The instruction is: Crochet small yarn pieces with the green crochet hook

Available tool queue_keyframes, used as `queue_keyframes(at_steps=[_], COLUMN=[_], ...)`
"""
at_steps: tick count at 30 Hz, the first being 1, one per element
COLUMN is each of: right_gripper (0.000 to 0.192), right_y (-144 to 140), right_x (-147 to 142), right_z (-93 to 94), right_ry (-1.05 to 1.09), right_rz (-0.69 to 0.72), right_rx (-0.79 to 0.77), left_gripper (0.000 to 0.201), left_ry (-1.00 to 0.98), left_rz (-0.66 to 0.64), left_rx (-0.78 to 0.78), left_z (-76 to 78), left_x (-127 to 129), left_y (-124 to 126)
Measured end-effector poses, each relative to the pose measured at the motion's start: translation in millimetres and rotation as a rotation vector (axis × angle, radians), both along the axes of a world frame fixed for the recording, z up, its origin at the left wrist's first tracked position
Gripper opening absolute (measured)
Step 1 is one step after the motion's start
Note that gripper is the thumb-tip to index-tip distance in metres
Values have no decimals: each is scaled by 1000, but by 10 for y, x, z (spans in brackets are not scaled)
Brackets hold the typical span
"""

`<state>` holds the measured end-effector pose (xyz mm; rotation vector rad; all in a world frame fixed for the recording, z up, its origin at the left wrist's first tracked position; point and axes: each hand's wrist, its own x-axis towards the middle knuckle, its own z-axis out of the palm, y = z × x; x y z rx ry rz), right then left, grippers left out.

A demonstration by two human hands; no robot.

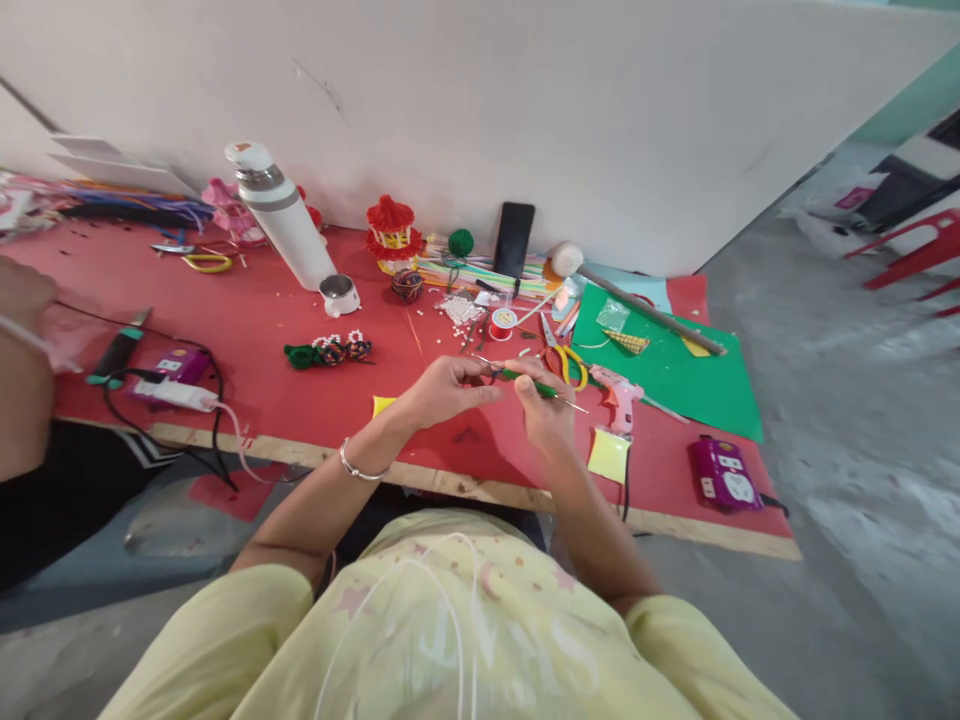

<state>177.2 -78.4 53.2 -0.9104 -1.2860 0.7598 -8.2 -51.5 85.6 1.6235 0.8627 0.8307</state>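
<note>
Both hands are working just above the red counter. The left hand is pinching one end of a green stick, fingers closed on it, while the right hand is gripping the other end, perhaps threading a thin wire. Yellow-handled scissors and a pink glue gun are lying just beside.
</note>
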Motion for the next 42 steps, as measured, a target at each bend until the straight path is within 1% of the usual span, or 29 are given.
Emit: queue_keyframes(at_steps=[4, 7, 9, 13, 15, 17, 20, 22, 24, 26, 28, 31, 33, 35, 37, 40, 42], right_gripper=[22, 23, 22, 19, 19, 20, 19, 18, 21, 25, 25, 23, 22, 21, 20, 22, 21], right_y=[-6, -1, -3, -27, -41, -52, -69, -84, -97, -102, -95, -66, -45, -31, -25, -30, -40], right_x=[-13, -5, -6, -26, -34, -33, -28, -35, -53, -72, -80, -58, -34, -12, 2, 12, 6], right_z=[-32, -51, -55, -37, -21, -5, 6, -6, -35, -75, -105, -99, -65, -22, 21, 72, 85], right_ry=[30, 44, 38, -1, -34, -58, -120, -236, -363, -424, -409, -303, -215, -165, -171, -226, -301], right_rz=[4, 13, 6, -3, -4, -13, -44, -98, -184, -264, -290, -206, -139, -112, -111, -83, -94], right_rx=[-35, -33, -27, 4, 21, 22, 53, 133, 238, 320, 359, 329, 293, 284, 294, 276, 254], left_gripper=[34, 47, 59, 80, 84, 86, 85, 86, 88, 92, 98, 104, 104, 103, 102, 99, 95], left_ry=[57, 88, 42, -222, -303, -321, -279, -253, -281, -369, -458, -517, -525, -519, -501, -430, -358], left_rz=[63, 127, 125, 18, 30, 82, 170, 247, 302, 292, 221, 90, 37, 32, 48, 75, 147], left_rx=[108, 111, 39, -229, -282, -247, -129, -53, -37, -99, -196, -307, -331, -319, -288, -216, -136], left_z=[-34, -50, -38, 22, 39, 28, -24, -56, -66, -49, -13, 48, 79, 95, 93, 67, 50], left_x=[-27, -58, -63, -21, 15, 52, 112, 155, 192, 207, 189, 112, 61, 34, 38, 88, 132], left_y=[34, 62, 58, 8, -15, -30, -47, -59, -71, -79, -80, -76, -75, -77, -81, -91, -100])
